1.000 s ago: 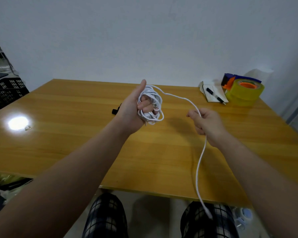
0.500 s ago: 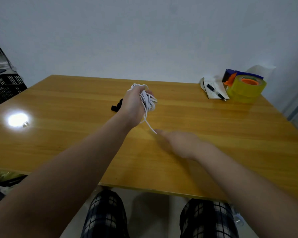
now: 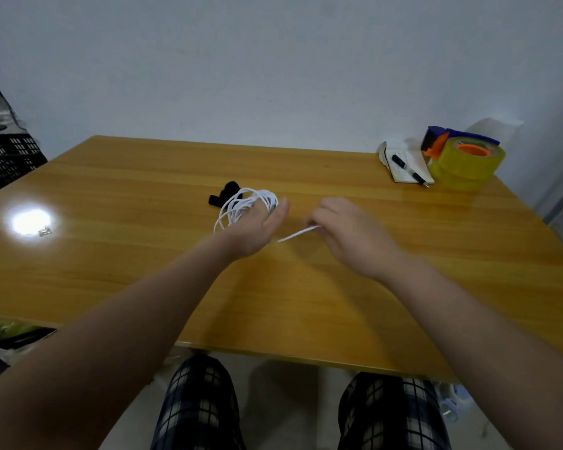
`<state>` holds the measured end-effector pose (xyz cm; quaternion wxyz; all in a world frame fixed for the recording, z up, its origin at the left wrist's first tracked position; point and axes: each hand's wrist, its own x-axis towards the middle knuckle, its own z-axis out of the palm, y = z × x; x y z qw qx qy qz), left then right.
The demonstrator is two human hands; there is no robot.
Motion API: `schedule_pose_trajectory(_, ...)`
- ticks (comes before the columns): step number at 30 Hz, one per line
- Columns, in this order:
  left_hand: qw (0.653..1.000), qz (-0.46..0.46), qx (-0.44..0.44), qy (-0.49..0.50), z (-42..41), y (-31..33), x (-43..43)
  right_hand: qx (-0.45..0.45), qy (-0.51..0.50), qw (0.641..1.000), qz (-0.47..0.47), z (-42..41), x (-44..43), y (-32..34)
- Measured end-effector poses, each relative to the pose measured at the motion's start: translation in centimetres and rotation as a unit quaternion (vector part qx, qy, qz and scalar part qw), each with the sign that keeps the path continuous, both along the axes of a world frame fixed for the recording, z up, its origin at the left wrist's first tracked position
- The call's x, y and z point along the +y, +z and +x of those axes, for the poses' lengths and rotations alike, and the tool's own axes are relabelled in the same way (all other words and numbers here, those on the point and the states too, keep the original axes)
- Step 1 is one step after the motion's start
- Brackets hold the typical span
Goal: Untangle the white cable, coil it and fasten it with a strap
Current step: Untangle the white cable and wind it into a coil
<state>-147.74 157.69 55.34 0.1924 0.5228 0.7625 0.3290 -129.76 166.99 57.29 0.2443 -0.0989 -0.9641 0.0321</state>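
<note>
Since half a second ago, the right hand has risen from low over the bench and now pinches the free end of the white cable, drawing it taut from the left hand. Most of the cable is already wound in loops around the left fingers, held just above the bench surface; only a short straight tail remains, so coiling appears nearly complete. Fastening is not yet begun: the black strap lies on the bench just behind the coil, untouched. Left hand: palm turned away, fingers closed through the loops, thumb extended to the right. Right hand: back toward the camera, fingers curled shut on the cable tail beside the left thumb. Both forearms reach forward over the near bench edge. A tape roll and a notebook with pen sit well apart at the far right corner.
</note>
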Motion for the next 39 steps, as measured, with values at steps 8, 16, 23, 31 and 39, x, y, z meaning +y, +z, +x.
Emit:
schedule_pose_trajectory(8, 0.995, -0.049, -0.057, -0.071, 0.6, 0.9, -1.0, 0.14, -0.068, 0.886, -0.438, 0.0, 0.7, 1.8)
schedule_pose_trajectory(16, 0.934, 0.051, -0.338, -0.1, 2.9, 1.8, -0.1, 0.208, -0.116, 0.751, -0.616, -0.6, 1.8, 1.0)
schedule_pose_trajectory(23, 0.784, 0.176, -0.591, -0.074, 3.8, 2.7, 1.2, 0.218, -0.086, 0.725, -0.647, -1.5, 0.0, -0.6)
schedule_pose_trajectory(31, 0.709, 0.249, -0.659, -0.014, 6.4, 2.0, 2.1, 0.376, 0.027, 0.394, -0.838, -3.8, -3.9, -1.6)
schedule_pose_trajectory(39, 0.818, 0.254, -0.515, -0.018, 8.0, 2.2, 1.5, 0.448, 0.042, 0.286, -0.846, -3.6, -5.1, -1.0)
